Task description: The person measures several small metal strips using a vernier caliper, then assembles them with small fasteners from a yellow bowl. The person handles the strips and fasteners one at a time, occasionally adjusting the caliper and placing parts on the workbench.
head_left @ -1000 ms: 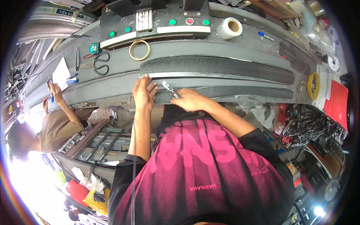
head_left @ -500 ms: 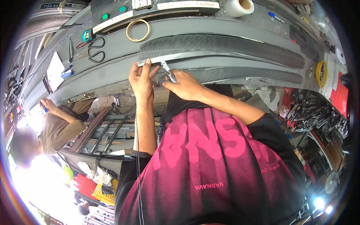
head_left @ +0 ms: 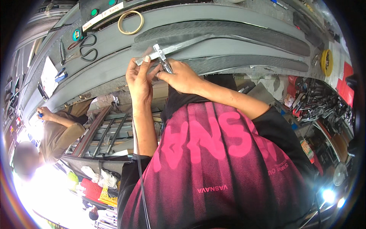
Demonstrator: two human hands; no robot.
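Grey workbench (head_left: 114,68) stretched before me. My left hand (head_left: 139,78) pinched a flat metal strip (head_left: 160,53) above its near edge; my right hand (head_left: 182,76) gripped pliers (head_left: 164,63) clamped on that strip. Scissors (head_left: 88,47) and a tape ring (head_left: 130,21) lay beyond.

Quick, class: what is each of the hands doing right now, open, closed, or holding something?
Left hand: closed around the end of a thin grey strip.
Right hand: closed on a small metal tool, pressed to the strip.

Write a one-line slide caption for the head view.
Both hands, left hand and right hand, hold a metal strip above the grey workbench.
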